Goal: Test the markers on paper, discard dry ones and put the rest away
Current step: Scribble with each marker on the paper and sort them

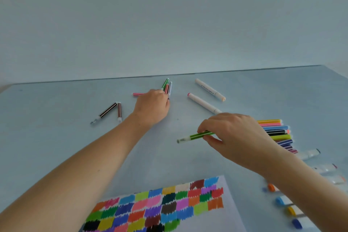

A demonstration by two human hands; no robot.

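While no box, cup or case shows anywhere on the pale blue desk (56, 137), the markers lie loose on it in groups. Far left, two thin dark-striped markers (111, 112) lie with their far ends touching, forming a narrow V. Just right of them, a thin pink marker (138, 94) pokes out from behind the left hand (151, 108). That hand reaches far across the desk, palm down, its fingers curled around a small bundle of thin markers (167, 87), green, red and grey, whose ends stick out beyond the knuckles. Near the bottom edge, a white sheet of paper (228, 211) lies flat, covered with rows of coloured scribble patches. Further right and well back, two thick white markers (204, 103) lie apart from each other, one with a pink end, the other with a peach end. Nearer, the right hand (235, 133) hovers above the desk and pinches a thin green-striped marker (195, 136) between thumb and fingertips, its clear capped end pointing left. Behind that hand, a tight row of thin coloured markers (275, 132) lies side by side, yellow, pink, blue, black, lime and purple among them. Along the right edge, several thick white markers with coloured caps (286, 200) lie partly hidden by the right forearm.
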